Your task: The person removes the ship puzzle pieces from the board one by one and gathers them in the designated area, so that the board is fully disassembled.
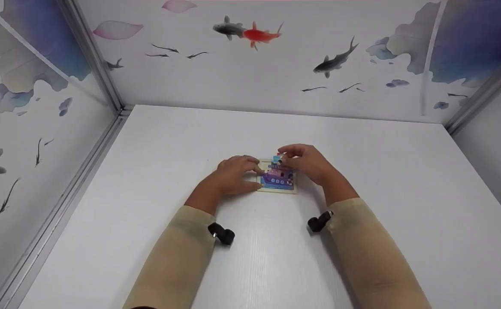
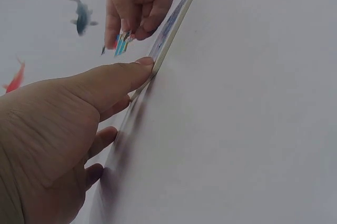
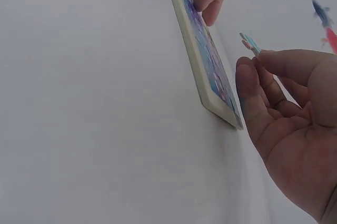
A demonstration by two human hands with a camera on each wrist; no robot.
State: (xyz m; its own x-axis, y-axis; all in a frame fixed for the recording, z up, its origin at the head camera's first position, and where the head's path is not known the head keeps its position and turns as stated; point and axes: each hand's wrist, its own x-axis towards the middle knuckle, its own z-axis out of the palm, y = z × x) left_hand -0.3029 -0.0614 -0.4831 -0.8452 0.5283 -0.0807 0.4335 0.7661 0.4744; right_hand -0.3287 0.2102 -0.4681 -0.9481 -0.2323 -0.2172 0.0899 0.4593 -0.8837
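Observation:
A small picture puzzle of a purple and pink boat [image 1: 276, 178] lies in a pale tray frame [image 1: 276, 192] on the white table. My left hand [image 1: 235, 174] rests at the frame's left side, thumb and fingertips pressing on its edge and on the picture. In the left wrist view the thumb tip [image 2: 143, 61] lies on the frame's rim. My right hand [image 1: 310, 163] pinches a light blue puzzle piece [image 3: 250, 44] with a bit of red between thumb and fingertips. That piece is held above the upper part of the picture, part of it hidden by the fingers.
White table [image 1: 250, 257] surface surrounds the puzzle. Walls printed with fish and petals [image 1: 117, 30] stand at the back and sides, with metal corner posts [image 1: 100, 60]. A small black camera sits on each wrist, the left one [image 1: 222, 234] near the sleeve's end.

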